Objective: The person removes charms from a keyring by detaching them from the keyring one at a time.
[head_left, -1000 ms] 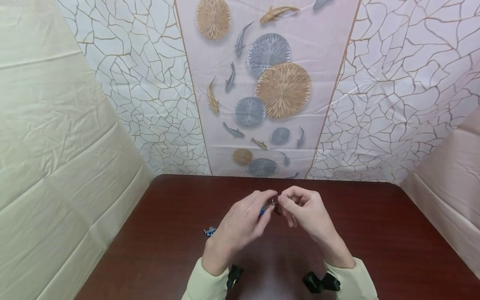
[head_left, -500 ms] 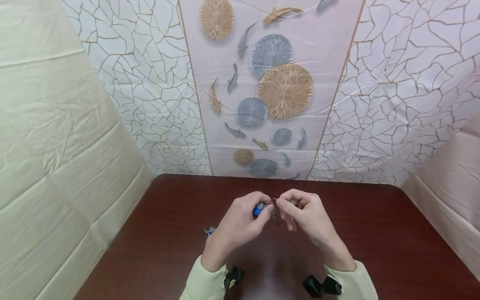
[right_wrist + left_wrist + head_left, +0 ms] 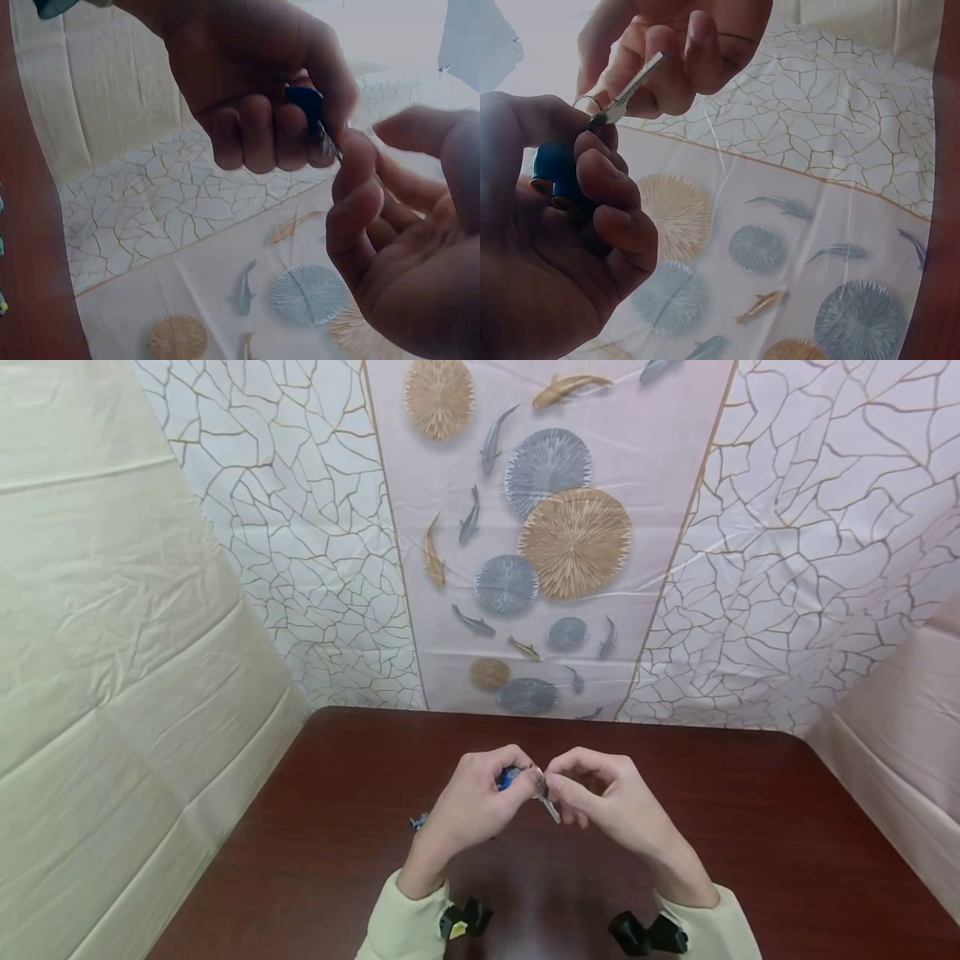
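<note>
My left hand (image 3: 476, 802) holds a small blue figurine (image 3: 557, 169) in its curled fingers, with two stubby, orange-tipped ends showing. A silver key (image 3: 639, 86) sticks out past the left thumb and index finger, and slants down in the head view. A thin metal key ring (image 3: 589, 100) shows beside the key's head. The right hand (image 3: 611, 793) meets the left one at this ring, its thumb and index fingertips close about it; the exact contact is partly hidden. Both hands are raised over the table.
On the dark red-brown table (image 3: 337, 877) lies a small blue-grey object (image 3: 418, 821), partly covered by the left wrist. Black wrist devices (image 3: 648, 933) sit at both cuffs. Patterned cloth (image 3: 525, 635) hangs behind the table, plain cream cloth (image 3: 90, 735) on the left.
The left hand has drawn in and curled more around the figurine. The key has swung out and now points down to the right. The right hand has shifted slightly left and down.
</note>
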The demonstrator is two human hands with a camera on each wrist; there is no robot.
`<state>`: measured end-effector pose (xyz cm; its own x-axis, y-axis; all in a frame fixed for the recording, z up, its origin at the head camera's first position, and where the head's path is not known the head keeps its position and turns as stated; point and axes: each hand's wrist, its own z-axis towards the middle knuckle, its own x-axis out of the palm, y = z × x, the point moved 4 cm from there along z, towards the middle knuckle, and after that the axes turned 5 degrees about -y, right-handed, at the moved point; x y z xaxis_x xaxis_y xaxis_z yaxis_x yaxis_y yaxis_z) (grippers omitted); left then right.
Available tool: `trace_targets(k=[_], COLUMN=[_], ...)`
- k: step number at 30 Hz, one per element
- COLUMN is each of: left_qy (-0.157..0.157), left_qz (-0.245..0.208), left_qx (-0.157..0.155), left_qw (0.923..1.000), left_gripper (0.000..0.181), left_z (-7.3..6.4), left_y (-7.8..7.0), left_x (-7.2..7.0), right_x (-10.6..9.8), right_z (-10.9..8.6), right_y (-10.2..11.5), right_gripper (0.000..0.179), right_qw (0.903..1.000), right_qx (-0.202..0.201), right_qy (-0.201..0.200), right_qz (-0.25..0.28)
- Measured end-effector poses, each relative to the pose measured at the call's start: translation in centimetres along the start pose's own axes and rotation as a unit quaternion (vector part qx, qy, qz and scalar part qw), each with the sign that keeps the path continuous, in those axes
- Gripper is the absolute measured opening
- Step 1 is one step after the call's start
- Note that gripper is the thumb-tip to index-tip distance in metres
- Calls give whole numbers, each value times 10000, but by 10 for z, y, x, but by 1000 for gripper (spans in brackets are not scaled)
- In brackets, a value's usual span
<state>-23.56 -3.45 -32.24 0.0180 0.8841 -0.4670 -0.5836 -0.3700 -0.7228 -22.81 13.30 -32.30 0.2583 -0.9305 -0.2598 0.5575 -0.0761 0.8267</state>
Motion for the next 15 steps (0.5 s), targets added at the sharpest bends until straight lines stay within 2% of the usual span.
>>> trace_targets(k=[3, 5, 9, 11, 15], left_qy=[70, 133, 404, 591, 959], left_qz=[15, 61, 86, 81, 203], left_qx=[-122, -195, -395, -525, -631], left_qw=[9999, 9997, 9984, 9968, 9932], left_gripper=[15, 16, 18, 18, 18], left_z=[0, 0, 0, 0, -1], left_y=[1, 1, 2, 3, 5], left_x=[-1, -1, -3, -3, -1], right_x=[0, 2, 5, 6, 6], right_z=[-1, -2, -3, -4, -5], right_y=[3, 7, 15, 17, 19], right_gripper=[14, 19, 29, 32, 32], right_qw=[9986, 9947, 9785, 9703, 9587], right_qx=[-307, -746, -1783, -2108, -2317], right_qy=[70, 51, -30, -30, 85], right_qz=[-434, -704, -1039, -1184, -1650])
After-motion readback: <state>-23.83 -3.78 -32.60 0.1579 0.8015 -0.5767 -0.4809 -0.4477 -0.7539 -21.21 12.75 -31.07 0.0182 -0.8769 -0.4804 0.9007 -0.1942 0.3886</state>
